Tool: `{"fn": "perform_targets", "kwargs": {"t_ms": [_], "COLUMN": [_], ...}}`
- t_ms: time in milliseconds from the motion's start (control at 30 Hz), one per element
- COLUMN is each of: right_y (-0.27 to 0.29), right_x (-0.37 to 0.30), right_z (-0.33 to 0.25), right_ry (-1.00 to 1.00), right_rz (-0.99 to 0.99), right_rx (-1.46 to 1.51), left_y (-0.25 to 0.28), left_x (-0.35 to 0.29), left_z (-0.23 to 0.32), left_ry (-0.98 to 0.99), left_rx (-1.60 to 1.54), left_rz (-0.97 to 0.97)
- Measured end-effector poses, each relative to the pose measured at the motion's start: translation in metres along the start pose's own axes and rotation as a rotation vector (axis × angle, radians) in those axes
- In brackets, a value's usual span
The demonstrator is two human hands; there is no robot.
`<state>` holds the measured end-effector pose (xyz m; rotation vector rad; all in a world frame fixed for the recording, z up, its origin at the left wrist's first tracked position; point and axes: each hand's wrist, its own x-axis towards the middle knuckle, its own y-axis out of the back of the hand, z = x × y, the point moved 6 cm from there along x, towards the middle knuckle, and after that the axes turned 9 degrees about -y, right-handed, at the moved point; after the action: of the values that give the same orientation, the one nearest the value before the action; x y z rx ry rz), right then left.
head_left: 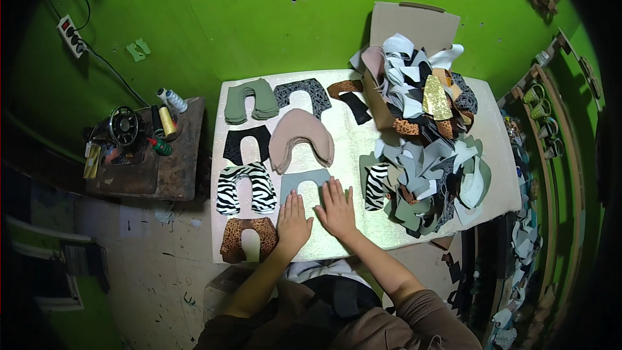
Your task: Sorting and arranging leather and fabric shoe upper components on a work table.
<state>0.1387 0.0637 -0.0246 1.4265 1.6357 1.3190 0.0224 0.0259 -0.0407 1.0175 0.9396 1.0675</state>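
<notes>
Cardboard box (413, 24) heaped with scraps (437, 97); fingers (335, 191) on grey cutout (304, 177).

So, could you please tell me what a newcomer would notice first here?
Probably the vivid green wall behind the table comes first. Next would be the scraps heaped in and before the cardboard box on the table's right. The zebra-striped pieces left of the gray U-shaped piece also stand out.
</notes>
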Motion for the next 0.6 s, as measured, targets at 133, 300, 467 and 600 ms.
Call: {"fn": "perform_targets", "kwargs": {"t_ms": [133, 300, 467, 600], "right_y": [-0.011, 0.006, 0.064, 0.136], "right_x": [-0.007, -0.002, -0.016, -0.013], "right_z": [0.010, 0.015, 0.037, 0.072], "right_ry": [0.003, -0.039, -0.008, 0.035], "right_rz": [-0.131, -0.240, -0.248, -0.179], "right_rx": [0.059, 0.299, 0.593, 0.724], "left_y": [0.003, -0.001, 0.017, 0.036], "left_x": [-0.004, 0.000, 0.020, 0.048], "left_z": [0.021, 0.034, 0.083, 0.147], "left_ry": [-0.069, -0.052, -0.100, -0.240], "left_rx": [0.032, 0.042, -0.026, -0.226], "left_rz": [0.128, 0.070, 0.195, 0.330]}}
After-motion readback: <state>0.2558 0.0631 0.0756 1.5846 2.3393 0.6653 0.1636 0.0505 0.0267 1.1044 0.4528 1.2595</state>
